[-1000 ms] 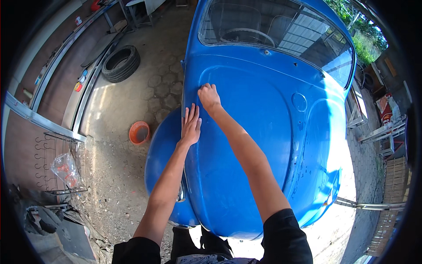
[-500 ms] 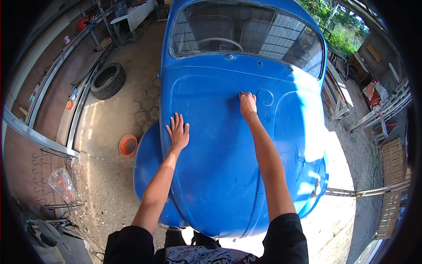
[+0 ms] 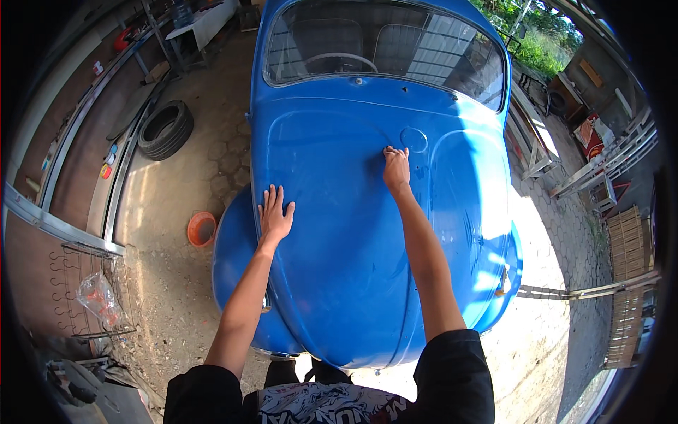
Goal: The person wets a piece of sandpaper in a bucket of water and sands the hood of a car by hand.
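Note:
A blue car hood (image 3: 332,233) with a rounded front fills the middle of the view. Flat on its left side rests my left hand (image 3: 275,216), fingers extended and slightly apart, holding nothing. Farther up the panel, my right hand (image 3: 397,169) is closed, its bent fingertips pressed to the paint. Whatever those fingers may hold is hidden beneath them. A round outline (image 3: 414,140) marks the hood just beyond the right hand, with a few small holes nearby.
The windshield (image 3: 388,46) rises beyond the hood, and a blue fender (image 3: 233,261) bulges on the left. An orange bucket (image 3: 202,230) and a tyre (image 3: 167,131) are on the left floor. A metal rack (image 3: 85,290) stands lower left; a bench (image 3: 537,138) is at right.
Relative to the hood, my right hand has slid a little toward me and to the right, still closed. My left hand has shifted slightly nearer me. The whole view has shifted a little.

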Available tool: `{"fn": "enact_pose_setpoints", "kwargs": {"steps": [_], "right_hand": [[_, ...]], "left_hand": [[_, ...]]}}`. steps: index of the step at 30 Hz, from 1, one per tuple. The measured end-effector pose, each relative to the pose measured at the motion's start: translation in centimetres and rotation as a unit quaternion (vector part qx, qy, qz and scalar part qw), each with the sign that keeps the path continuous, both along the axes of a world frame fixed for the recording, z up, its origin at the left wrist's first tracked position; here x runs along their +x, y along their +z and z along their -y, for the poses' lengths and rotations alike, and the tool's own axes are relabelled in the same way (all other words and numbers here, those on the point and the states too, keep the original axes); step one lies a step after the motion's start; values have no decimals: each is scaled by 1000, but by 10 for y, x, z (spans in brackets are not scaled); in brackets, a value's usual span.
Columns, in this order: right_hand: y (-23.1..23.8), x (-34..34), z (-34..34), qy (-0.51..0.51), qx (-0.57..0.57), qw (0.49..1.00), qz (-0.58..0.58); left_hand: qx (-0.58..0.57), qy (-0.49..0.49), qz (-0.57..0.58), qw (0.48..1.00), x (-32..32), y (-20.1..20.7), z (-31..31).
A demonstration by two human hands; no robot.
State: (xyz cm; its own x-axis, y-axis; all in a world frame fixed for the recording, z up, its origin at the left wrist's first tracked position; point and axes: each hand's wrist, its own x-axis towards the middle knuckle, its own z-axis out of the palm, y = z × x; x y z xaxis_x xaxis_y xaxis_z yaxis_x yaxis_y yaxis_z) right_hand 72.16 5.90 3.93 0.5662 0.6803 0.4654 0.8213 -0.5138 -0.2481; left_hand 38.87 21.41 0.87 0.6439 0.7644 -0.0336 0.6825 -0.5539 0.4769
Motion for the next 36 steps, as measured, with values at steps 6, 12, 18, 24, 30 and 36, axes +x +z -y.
{"fn": "enact_pose_setpoints", "kwargs": {"steps": [6,12,18,24,30,36], "right_hand": [[-22,-93,47,-72,20,997,-36],[-21,-168,24,-89,-56,994,-24],[0,-138,-42,-66,-68,995,-38],[18,-97,-83,-58,-146,979,-128],[-22,-120,-29,-30,12,998,-62],[-31,-214,-9,-21,-17,998,-62]], "left_hand": [[0,-38,19,999,-14,-11,-12],[5,-47,46,998,-13,-13,-6],[13,-47,27,998,-21,-15,-5],[-4,-65,7,998,-21,-3,-12],[-4,-67,-1,998,-7,-1,-9],[-4,-57,-15,998,-21,-13,-17]]}}
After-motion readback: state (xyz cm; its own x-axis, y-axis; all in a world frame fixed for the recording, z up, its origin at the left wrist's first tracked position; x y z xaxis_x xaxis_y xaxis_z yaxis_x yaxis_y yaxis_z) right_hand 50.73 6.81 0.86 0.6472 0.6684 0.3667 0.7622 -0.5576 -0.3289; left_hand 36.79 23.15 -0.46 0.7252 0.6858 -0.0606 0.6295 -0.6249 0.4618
